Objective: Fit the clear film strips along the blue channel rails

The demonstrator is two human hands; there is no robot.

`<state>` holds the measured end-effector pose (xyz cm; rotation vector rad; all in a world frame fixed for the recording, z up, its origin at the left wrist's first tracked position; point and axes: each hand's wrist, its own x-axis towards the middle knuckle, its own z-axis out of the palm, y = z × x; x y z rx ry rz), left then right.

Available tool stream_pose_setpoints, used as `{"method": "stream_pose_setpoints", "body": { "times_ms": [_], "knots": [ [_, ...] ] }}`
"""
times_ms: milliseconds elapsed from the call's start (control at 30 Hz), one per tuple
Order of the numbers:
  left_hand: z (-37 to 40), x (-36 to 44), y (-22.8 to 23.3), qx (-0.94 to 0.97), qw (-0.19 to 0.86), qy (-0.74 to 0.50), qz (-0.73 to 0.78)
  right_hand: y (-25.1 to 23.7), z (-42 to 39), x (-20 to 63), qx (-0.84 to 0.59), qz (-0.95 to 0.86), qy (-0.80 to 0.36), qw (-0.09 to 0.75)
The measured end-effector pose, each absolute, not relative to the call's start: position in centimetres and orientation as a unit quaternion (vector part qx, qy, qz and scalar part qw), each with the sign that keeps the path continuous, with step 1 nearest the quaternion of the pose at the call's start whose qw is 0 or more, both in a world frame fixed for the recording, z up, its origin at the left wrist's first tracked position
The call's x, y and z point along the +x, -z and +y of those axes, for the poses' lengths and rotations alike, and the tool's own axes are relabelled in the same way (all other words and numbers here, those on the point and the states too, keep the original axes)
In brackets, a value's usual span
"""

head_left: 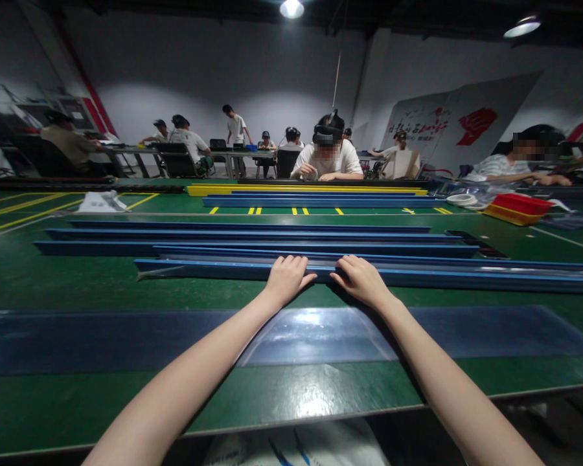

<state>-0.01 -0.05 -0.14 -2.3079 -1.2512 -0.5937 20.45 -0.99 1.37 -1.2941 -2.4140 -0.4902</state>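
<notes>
Several long blue rails lie side by side across the green table. Both of my hands rest on the nearest blue rail, close together near its middle. My left hand lies palm down with its fingers curled over the rail's far edge. My right hand does the same just to the right, thumbs almost meeting. A dark glossy strip lies flat on the table under my forearms.
More blue rails lie beyond, then a blue and yellow stack in front of a seated person opposite. A red tray and white tape rolls sit at the right. Other people work at tables behind.
</notes>
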Motion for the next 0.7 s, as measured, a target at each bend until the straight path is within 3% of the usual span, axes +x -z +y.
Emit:
{"method": "stream_pose_setpoints", "body": {
  "times_ms": [700],
  "knots": [
    [0.04,-0.03,0.20,-0.835,0.241,0.219,-0.444,-1.61,-0.66,19.62,-0.430,-0.852,0.220,0.200]
  ]
}}
